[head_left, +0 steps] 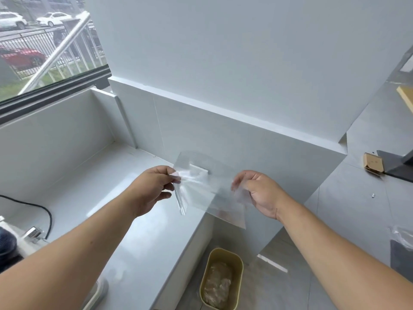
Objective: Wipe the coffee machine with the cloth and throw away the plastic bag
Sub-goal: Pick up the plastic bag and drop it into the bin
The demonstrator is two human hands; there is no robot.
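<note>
A clear plastic bag (205, 189) hangs spread in the air between both hands, above the end of the white counter. My left hand (152, 189) pinches its left edge with thumb and fingers. My right hand (260, 193) grips its right edge, fingers curled on the film. Below on the floor stands a yellow bin (223, 278) with crumpled clear plastic inside. At the left edge, part of the coffee machine (13, 240) shows, white and dark, with a metal piece and a black cable. No cloth is visible.
The white counter (125, 220) runs along the wall below a window at upper left. A grey tiled floor lies to the right, with a small cardboard box (373, 163), a dark stand beside it, and another clear bag on a dark object (402, 238) at the right edge.
</note>
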